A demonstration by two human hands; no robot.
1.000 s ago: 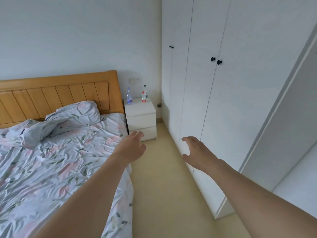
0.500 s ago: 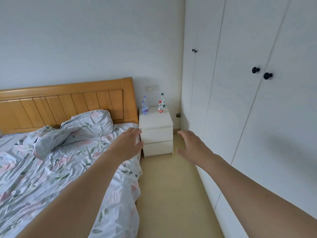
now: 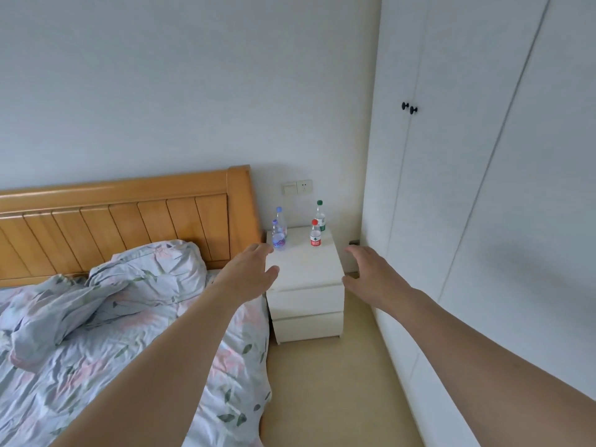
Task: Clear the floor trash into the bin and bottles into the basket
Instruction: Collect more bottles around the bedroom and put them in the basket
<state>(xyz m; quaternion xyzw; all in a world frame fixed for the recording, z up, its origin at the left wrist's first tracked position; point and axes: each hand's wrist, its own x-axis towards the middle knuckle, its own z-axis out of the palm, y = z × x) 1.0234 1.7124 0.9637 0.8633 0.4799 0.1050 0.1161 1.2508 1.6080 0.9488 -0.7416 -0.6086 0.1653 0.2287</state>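
Four bottles on the white nightstand [image 3: 306, 269] by the bed.

Beside the wooden headboard [image 3: 129, 221], the nightstand carries two purple-capped bottles [image 3: 279, 235] close together at its headboard side, a red-capped bottle [image 3: 315, 235] and, just behind it, a green-capped bottle [image 3: 320, 217] on the far side. A crumpled floral quilt [image 3: 106, 298] lies on the bed [image 3: 225, 366]; the nightstand stands on beige floor [image 3: 332, 391].

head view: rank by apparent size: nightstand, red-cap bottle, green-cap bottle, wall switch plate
1. nightstand: far the largest.
2-3. green-cap bottle and red-cap bottle: look alike; green stands farther back, so no ranking.
4. wall switch plate: looks about bottle-sized too, so last place is unsure.
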